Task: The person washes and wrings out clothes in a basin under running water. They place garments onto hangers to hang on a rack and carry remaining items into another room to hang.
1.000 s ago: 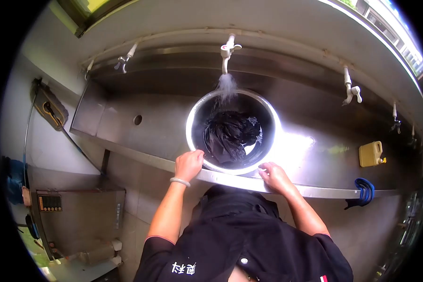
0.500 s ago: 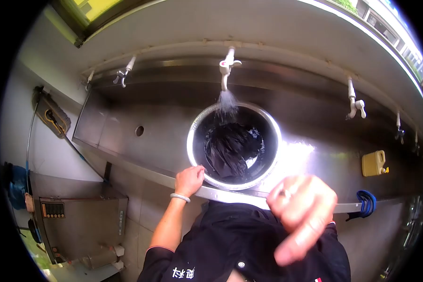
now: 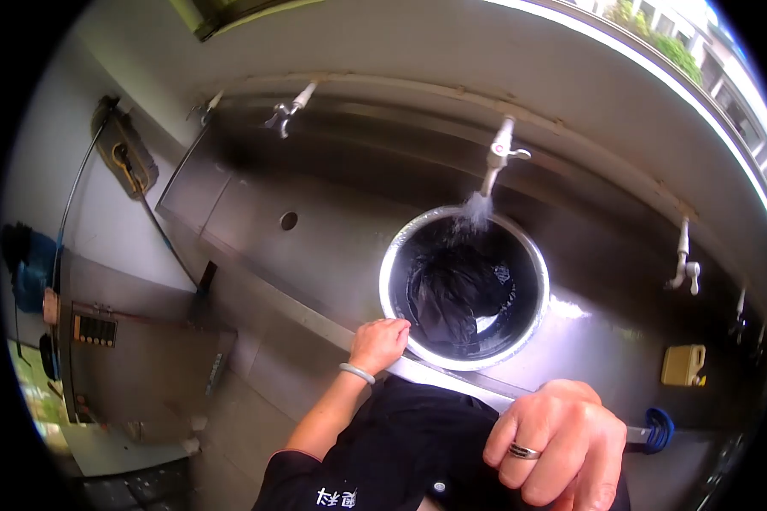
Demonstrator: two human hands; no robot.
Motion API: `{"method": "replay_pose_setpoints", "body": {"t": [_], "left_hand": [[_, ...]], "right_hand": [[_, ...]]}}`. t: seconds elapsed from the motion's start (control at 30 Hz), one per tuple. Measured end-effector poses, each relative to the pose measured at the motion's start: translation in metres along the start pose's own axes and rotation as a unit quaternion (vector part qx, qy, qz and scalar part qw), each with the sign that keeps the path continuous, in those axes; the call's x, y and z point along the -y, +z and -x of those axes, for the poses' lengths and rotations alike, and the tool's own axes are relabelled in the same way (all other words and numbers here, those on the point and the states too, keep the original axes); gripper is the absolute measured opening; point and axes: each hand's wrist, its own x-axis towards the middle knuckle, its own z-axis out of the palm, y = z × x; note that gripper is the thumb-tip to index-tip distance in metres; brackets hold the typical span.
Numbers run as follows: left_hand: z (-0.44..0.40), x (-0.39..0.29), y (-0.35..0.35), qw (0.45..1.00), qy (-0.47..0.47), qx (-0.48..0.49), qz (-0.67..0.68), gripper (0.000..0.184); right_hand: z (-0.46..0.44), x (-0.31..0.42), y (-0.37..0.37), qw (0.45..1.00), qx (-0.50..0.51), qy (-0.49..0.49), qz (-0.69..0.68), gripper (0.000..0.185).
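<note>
Clock centred on the basin, 12 at top of view. Left hand (image 3: 381,343) at 8 o'clock, fingers curled in at the basin's outer rim beside the front lip of the trough; pads hidden, so cannot tell whether it grips the rim or merely rests there. Pale wristband (image 3: 357,373) on that wrist. Right hand (image 3: 562,447) at 5 o'clock, raised close to the camera, back of the hand up, fingers bent; palm side out of sight, so cannot tell whether it holds anything. Dark ring (image 3: 524,451) on one finger. Basin (image 3: 473,364): round, bright metal rim, standing upright in the steel trough (image 3: 341,264) against its front side. Inside, dark crumpled material (image 3: 452,294), bunched mostly left of centre, wet and glossy; cloth or plastic film not distinguishable. Water (image 3: 477,209) falls into the basin just inside the rim at 12 from the white tap (image 3: 500,153) above. Farther out: drain hole (image 3: 289,221) in the trough floor near 10; second tap (image 3: 290,111) between 10 and 11; third tap (image 3: 686,264) near 3; yellowish jug (image 3: 680,366) between 3 and 4; blue coil (image 3: 659,430) at 4, by the front lip. Mop head (image 3: 128,153) near 10, against the wall; metal cabinet (image 3: 153,370) between 8 and 9, its control panel (image 3: 95,330) facing up.
</note>
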Motion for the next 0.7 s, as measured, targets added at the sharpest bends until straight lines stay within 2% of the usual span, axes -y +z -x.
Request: {"method": "replay_pose_setpoints", "body": {"t": [0.13, 0.23, 0.3, 0.33, 0.4, 0.43, 0.47, 0.5, 0.53, 0.6, 0.67, 0.7], "left_hand": [[0.0, 0.001, -0.002, 1.0, -0.003, -0.006, 0.021, 0.02], [0.002, 0.003, -0.002, 1.0, 0.0, -0.01, 0.027, 0.02], [0.001, 0.002, -0.003, 1.0, 0.004, -0.002, 0.014, 0.019], [0.001, 0.003, -0.001, 1.0, -0.001, -0.006, 0.016, 0.019], [0.002, 0.006, 0.002, 1.0, 0.005, -0.013, 0.012, 0.018], [0.002, 0.004, -0.002, 1.0, 0.0, -0.017, 0.011, 0.018], [0.001, 0.002, -0.005, 1.0, -0.007, -0.003, 0.015, 0.019], [0.002, 0.001, -0.008, 1.0, -0.013, 0.013, 0.019, 0.019], [0.003, 0.002, -0.007, 1.0, -0.016, 0.013, 0.018, 0.019], [0.004, 0.003, -0.001, 1.0, -0.011, 0.001, 0.024, 0.019], [0.005, 0.001, -0.002, 0.999, -0.009, -0.008, 0.03, 0.02], [0.003, -0.003, -0.001, 0.999, -0.002, -0.017, 0.038, 0.02]], "right_hand": [[-0.005, -0.015, -0.004, 1.0, -0.002, 0.001, -0.031, 0.011], [-0.004, -0.017, -0.007, 0.999, 0.003, 0.037, -0.037, 0.009], [0.002, -0.02, -0.016, 0.997, 0.061, 0.052, -0.013, 0.024], [0.008, -0.021, -0.02, 0.995, 0.071, 0.07, 0.012, 0.023], [0.044, -0.02, -0.034, 0.969, 0.018, 0.158, 0.19, 0.022], [0.069, -0.021, -0.043, 0.92, -0.017, 0.232, 0.315, 0.022], [0.095, -0.029, -0.053, 0.847, -0.047, 0.316, 0.424, 0.022], [0.11, -0.04, -0.057, 0.757, -0.119, 0.426, 0.481, 0.026], [0.147, -0.045, -0.067, 0.654, -0.119, 0.529, 0.528, 0.037], [0.245, -0.033, -0.084, 0.437, 0.053, 0.667, 0.602, 0.058], [0.308, -0.008, -0.076, 0.358, 0.15, 0.663, 0.64, 0.068], [0.333, -0.003, -0.076, 0.371, 0.091, 0.7, 0.603, 0.072]]}}
